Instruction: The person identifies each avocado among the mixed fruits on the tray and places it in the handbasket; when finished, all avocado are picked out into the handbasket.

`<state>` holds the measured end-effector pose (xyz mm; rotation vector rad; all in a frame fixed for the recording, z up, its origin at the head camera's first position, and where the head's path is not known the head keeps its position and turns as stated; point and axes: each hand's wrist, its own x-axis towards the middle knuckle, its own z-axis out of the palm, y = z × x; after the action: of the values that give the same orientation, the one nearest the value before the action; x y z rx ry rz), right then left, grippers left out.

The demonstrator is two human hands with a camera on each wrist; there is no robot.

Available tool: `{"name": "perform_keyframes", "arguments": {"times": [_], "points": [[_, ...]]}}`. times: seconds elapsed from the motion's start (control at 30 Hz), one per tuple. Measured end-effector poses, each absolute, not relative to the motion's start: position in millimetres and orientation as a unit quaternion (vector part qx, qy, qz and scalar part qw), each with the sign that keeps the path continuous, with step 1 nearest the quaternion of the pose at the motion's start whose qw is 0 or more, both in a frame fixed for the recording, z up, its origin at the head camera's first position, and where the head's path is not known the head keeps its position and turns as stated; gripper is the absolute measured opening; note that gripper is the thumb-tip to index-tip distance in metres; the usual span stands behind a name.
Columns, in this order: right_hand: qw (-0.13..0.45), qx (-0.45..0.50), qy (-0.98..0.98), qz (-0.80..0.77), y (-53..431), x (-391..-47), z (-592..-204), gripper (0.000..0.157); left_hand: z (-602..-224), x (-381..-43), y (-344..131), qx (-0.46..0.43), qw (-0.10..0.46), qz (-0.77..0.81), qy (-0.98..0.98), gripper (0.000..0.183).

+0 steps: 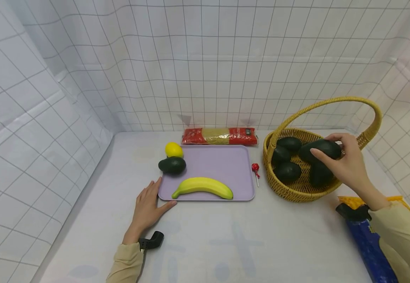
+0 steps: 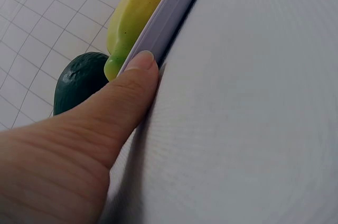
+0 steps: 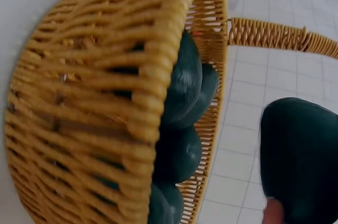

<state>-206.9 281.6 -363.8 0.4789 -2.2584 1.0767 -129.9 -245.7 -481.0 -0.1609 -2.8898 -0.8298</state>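
In the head view, my right hand [image 1: 351,167] grips a dark green avocado [image 1: 322,150] over the wicker basket [image 1: 291,193]. The right wrist view shows that avocado beyond the basket's rim, a fingertip [image 3: 273,211] against it. Several more avocados [image 1: 287,172] lie inside the basket. My left hand [image 1: 147,208] rests by the front left corner of a lilac tray [image 1: 217,163], its thumb [image 2: 134,78] along the tray's front edge and its fingers extended. The tray bears a banana [image 1: 203,186] near the front; another avocado [image 1: 172,165] and a lemon [image 1: 174,149] sit at its left side.
A red and gold noodle packet [image 1: 220,136] lies behind the tray. Between tray and basket is a red lollipop [image 1: 255,168]. The basket's tall handle [image 1: 326,102] arches over it. A blue and yellow bag [image 1: 371,251] lies under the right forearm.
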Motion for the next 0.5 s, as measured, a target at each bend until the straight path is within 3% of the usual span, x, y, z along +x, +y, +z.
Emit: {"name": "perform_keyframes", "arguments": {"times": [0.23,0.5], "points": [[0.146,0.136,-0.912,0.359,293,-222,-359,0.049,-481,-130,-245,-0.056,0.073,-0.272,-0.958,0.093],[0.063,0.115,-0.934,0.333,295,-234,-354,0.060,-479,-129,-244,-0.052,0.065,-0.272,-0.959,0.093]]}}
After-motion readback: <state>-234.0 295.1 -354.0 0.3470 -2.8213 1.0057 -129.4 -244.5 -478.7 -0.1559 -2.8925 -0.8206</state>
